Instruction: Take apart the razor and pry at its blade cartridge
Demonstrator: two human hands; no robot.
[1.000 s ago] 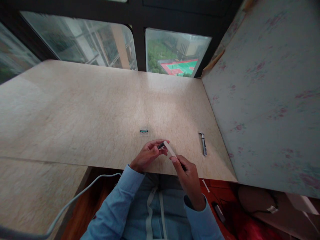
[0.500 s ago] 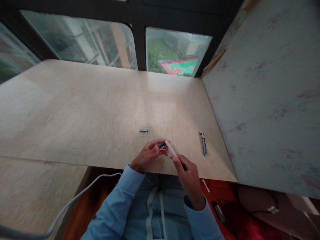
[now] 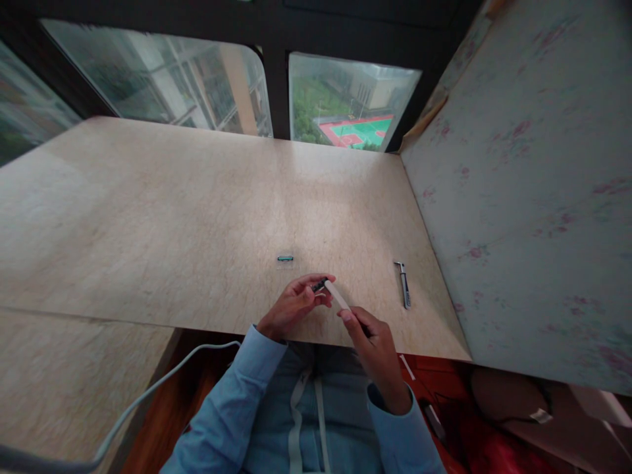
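Note:
Near the front edge of the stone-patterned counter, my left hand (image 3: 296, 304) grips a small dark piece (image 3: 318, 286), which looks like a razor head. My right hand (image 3: 370, 339) pinches the lower end of a flat, pale stick (image 3: 338, 295). The stick's upper end touches or overlaps the dark piece. Beyond my left hand, a small razor cartridge (image 3: 285, 259) lies on the counter with a clear plastic piece beside it. Further right, a razor handle (image 3: 404, 286) rests on the counter.
The counter (image 3: 197, 210) runs back to dark-framed windows (image 3: 279, 85). A floral-patterned wall (image 3: 523, 217) borders it on the right. A pale cable (image 3: 143, 398) curves past the lower left edge. Below the counter at right lies a red surface (image 3: 429, 375).
The upper end of the pale stick has shifted slightly left and down against the dark piece. My right hand has moved very slightly; my left hand stays nearly still.

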